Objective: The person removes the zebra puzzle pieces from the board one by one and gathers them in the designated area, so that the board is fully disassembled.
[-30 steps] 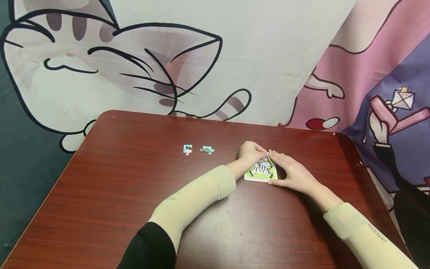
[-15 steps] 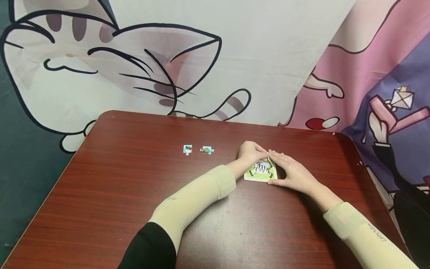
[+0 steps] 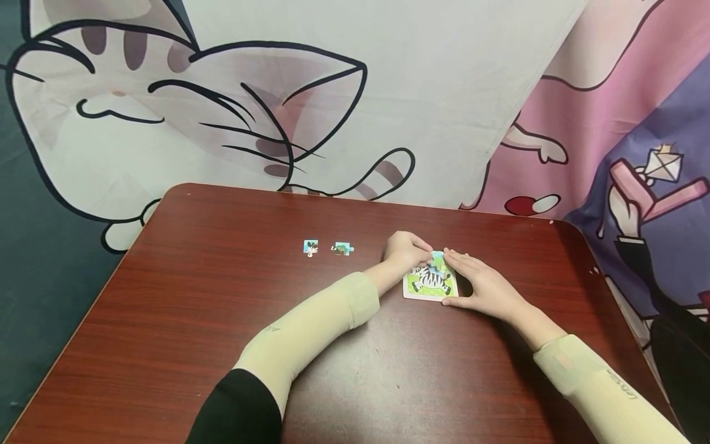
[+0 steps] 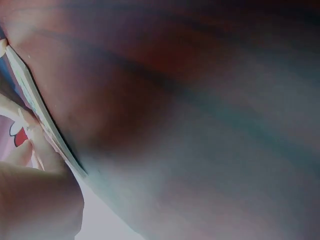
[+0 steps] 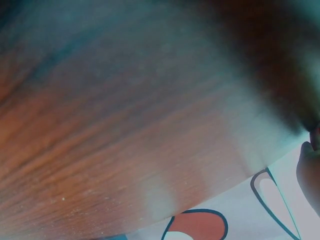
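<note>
green zebra puzzle [image 3: 430, 282] | left hand [image 3: 403, 253] curled, grip unclear | right hand [image 3: 484, 286] straight-fingered at edge | sleeve lettering [image 3: 622, 384] illegible

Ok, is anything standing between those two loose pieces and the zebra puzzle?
Only the left hand: it covers the upper left part of the zebra puzzle, on the side facing the left piece and right piece. Nothing else visible stands between; the right hand is at the puzzle's right edge.

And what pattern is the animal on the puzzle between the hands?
Black and white stripes on the zebra, seen best in the head view.
</note>
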A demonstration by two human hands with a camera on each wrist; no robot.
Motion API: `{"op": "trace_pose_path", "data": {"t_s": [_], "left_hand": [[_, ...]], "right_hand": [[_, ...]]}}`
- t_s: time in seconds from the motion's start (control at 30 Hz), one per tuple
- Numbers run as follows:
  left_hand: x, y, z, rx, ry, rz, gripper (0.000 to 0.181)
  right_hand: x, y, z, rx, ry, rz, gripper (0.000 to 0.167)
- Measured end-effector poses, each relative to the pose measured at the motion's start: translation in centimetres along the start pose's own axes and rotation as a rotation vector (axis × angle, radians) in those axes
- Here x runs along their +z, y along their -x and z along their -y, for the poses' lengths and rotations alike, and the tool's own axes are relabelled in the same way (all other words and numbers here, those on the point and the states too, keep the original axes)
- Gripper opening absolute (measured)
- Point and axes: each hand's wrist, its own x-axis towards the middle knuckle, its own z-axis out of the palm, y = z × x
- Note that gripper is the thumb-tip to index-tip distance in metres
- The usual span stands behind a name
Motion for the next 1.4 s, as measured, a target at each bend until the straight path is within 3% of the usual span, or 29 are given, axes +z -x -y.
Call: {"op": "trace_pose_path", "data": {"t_s": [0.3, 0.53, 0.67, 0.83, 1.07, 1.4], "left_hand": [[-2.9, 0.3, 0.3, 0.012, 0.096, 0.003, 0.007], [-6.2, -0.1, 1.0, 0.008, 0.085, -0.029, 0.007], [-7.8, -0.4, 1.4, 0.014, 0.093, -0.011, 0.009], [-9.5, -0.5, 2.0, 0.074, -0.029, 0.038, 0.01], [-11.0, -0.8, 2.7, 0.167, -0.269, 0.043, 0.007], [-11.1, -1.0, 4.2, 0.209, -0.383, 0.048, 0.005]], "right_hand": [[0.0, 0.0, -0.1, 0.004, 0.009, 0.003, 0.1], [0.0, 0.0, 0.0, 0.012, 0.018, 0.003, 0.1], [0.0, 0.1, 0.1, 0.009, 0.023, -0.006, 0.099], [0.0, 0.1, 0.1, -0.013, 0.022, -0.023, 0.098], [-0.1, -0.1, 0.1, -0.004, 0.018, -0.015, 0.1], [0.1, 0.0, 0.1, -0.008, 0.014, -0.019, 0.098]]}}
